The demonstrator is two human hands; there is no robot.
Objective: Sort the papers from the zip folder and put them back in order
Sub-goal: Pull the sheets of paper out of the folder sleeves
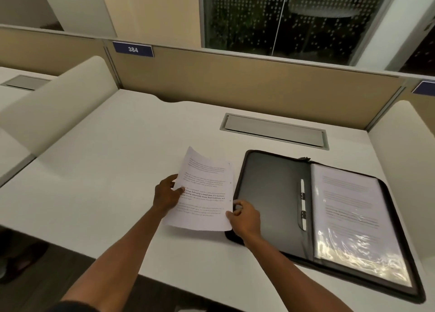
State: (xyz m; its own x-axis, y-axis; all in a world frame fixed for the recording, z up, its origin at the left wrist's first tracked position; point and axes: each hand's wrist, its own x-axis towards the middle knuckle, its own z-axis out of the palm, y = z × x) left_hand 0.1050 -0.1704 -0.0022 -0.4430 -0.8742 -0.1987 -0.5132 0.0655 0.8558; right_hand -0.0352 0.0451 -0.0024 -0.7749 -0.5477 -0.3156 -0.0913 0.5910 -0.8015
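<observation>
White printed sheets, a thin stack of papers (202,191), are being held up off the desk between both hands. The left hand (167,195) is gripping the stack at its left edge, thumb lying across the printed face and fingers curled behind it. The right hand (243,218) is pinching the stack's near right corner, its fingers bent around the edge of the paper. The sheets are tilting up and away from the person, their far end curling slightly, with blocks of black text showing on the top page; the words are too blurred to read. Just right of the papers, a black zip folder (270,201) is lying open and flat on the white desk (106,170), its left edge almost touching the right hand. The folder's left half is showing a plain dark inner panel, and a pen (303,204) is sitting in loops along the spine. The right half is holding a clear plastic sleeve (357,224) with another printed page inside, glare shining off its near part. Farther back on the desk, a grey cable hatch (274,131) is sitting flush in the surface. Beyond that, a beige partition (235,83) is running across the far side, carrying a blue label reading 384 (133,49) at its left.
</observation>
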